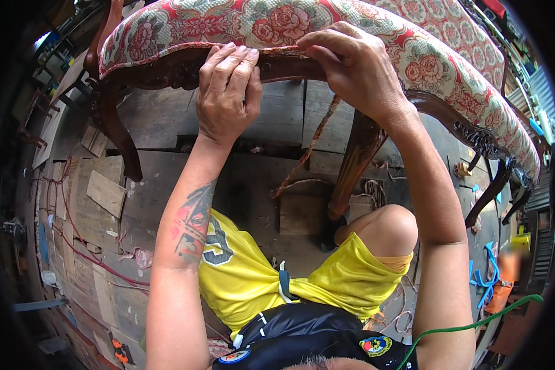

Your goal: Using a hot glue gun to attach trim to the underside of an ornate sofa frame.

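Note:
A carved dark-wood settee (185, 66) with a red-and-cream floral padded seat (283, 23) stands in front of me. Along the seam between padding and wood runs a narrow patterned upholstery trim (280, 50). With fingers bent and together, my left hand (228, 92) presses the trim against the seat's lower edge. Further right, my right hand (359, 69) pinches the trim between thumb and fingers. Its loose tail (315, 137) hangs below that hand toward the floor, passing beside a front leg (357, 161). Both palms are hidden.
Wooden boards (108, 192) lie on the worn plank floor. Reddish cords (98, 262) trail at the left, and a green cord (475, 325) crosses near my right arm. Blue strips (488, 274) lie at the right. My bent knee (396, 229) is close to the front leg.

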Available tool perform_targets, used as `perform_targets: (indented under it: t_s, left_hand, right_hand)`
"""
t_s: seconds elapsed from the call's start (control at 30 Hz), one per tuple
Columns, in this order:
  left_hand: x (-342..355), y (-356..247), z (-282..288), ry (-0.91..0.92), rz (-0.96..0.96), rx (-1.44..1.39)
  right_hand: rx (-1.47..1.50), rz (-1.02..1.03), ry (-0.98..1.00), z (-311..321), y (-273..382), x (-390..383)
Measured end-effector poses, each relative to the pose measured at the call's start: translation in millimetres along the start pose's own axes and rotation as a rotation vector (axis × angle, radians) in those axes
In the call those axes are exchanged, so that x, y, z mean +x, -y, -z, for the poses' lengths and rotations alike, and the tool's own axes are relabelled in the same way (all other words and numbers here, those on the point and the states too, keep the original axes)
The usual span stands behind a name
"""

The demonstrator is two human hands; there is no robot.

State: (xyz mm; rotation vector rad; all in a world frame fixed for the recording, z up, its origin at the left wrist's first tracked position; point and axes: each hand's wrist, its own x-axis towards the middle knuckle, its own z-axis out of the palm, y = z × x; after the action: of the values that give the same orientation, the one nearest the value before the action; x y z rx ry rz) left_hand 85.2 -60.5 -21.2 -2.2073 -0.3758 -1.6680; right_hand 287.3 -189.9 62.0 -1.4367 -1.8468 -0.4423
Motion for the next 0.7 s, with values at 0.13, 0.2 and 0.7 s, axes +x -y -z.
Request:
perform_targets:
  t_s: [0.13,0.2,0.7]
  left_hand:
    - [-0.7,0.8,0.2,0.017,-0.010,0.016]
    - [-1.1,0.9,-0.2,0.022,-0.016,0.023]
    - [-1.3,-4.3,1.4,0.060,0.006,0.069]
  right_hand:
    - [-0.018,0.005,-0.046,-10.0,-10.8,-6.0]
    - [0.006,0.014,-0.066,-13.8,-14.1,-7.9]
    - [-0.063,0.070,-0.127,-25.7,-17.8,-18.8]
